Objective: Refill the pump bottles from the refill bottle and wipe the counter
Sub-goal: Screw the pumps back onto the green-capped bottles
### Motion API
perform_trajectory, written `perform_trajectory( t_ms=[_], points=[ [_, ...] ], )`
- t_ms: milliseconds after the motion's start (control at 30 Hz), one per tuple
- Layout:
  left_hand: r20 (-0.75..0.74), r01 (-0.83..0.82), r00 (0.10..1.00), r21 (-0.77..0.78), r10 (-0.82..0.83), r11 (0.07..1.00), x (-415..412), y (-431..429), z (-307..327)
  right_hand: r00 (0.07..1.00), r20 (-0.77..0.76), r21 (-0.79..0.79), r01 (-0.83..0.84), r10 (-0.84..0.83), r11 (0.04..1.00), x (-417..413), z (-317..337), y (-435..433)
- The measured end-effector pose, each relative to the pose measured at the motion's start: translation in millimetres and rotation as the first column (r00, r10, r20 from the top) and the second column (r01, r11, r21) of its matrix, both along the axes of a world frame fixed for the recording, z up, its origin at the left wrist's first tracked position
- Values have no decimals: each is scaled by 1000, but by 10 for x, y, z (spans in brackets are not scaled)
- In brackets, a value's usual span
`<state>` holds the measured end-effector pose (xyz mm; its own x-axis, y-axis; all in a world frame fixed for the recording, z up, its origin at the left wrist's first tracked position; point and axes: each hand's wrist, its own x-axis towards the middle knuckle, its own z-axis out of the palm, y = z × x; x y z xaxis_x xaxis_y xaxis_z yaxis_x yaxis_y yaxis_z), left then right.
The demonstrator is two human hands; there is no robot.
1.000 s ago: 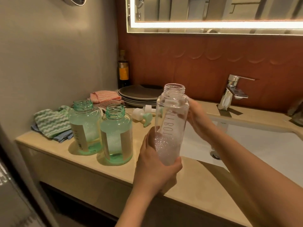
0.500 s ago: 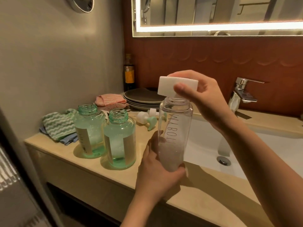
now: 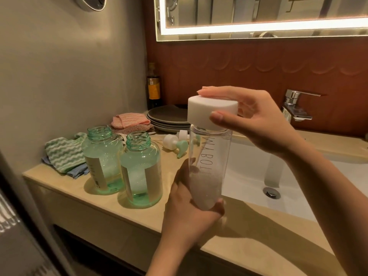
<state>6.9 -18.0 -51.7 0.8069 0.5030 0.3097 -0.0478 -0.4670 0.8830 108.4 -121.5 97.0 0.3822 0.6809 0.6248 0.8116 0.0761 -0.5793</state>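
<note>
Head view: a beige desk lies under a lit mirror at 12 o'clock, with a white sink at 3. At centre the clear refill bottle is upright, long axis vertical, mouth up. The left hand grips its base; the right hand clasps the white cap on top with curled fingers. Side lettering perhaps reads "ABOL". Two uncapped pump bottles stand at 9.

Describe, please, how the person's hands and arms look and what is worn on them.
Both are bare: the left hand and right hand show no gloves, rings, watch or bracelets, and the forearms carry no sleeves within view. Nails look unpainted.
</note>
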Motion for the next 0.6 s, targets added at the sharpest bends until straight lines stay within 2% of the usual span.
perform_trajectory(
  t_ms=[100,233,333,467,533,600],
  points=[
    [-32,-4,999,19,5,1000,3,4,2,994,-23,-44,-103,102,994,26,25,-27],
    [-96,-13,995,60,19,998,-15,-12,53,965,-161,-21,-211,206,977,81,34,-67],
    [-89,-26,996,34,29,999,3,-9,31,967,-193,49,-159,166,986,84,1,-42],
    [-31,3,1000,-2,-3,1000,22,12,-9,995,-97,51,6,-1,999,-19,-44,67],
    [-11,4,1000,46,-4,999,9,8,5,991,-130,38,-25,30,999,-40,-21,70],
    [-1,-8,1000,74,8,997,-6,3,23,966,-229,59,-112,123,992,7,20,24]
  ],
)
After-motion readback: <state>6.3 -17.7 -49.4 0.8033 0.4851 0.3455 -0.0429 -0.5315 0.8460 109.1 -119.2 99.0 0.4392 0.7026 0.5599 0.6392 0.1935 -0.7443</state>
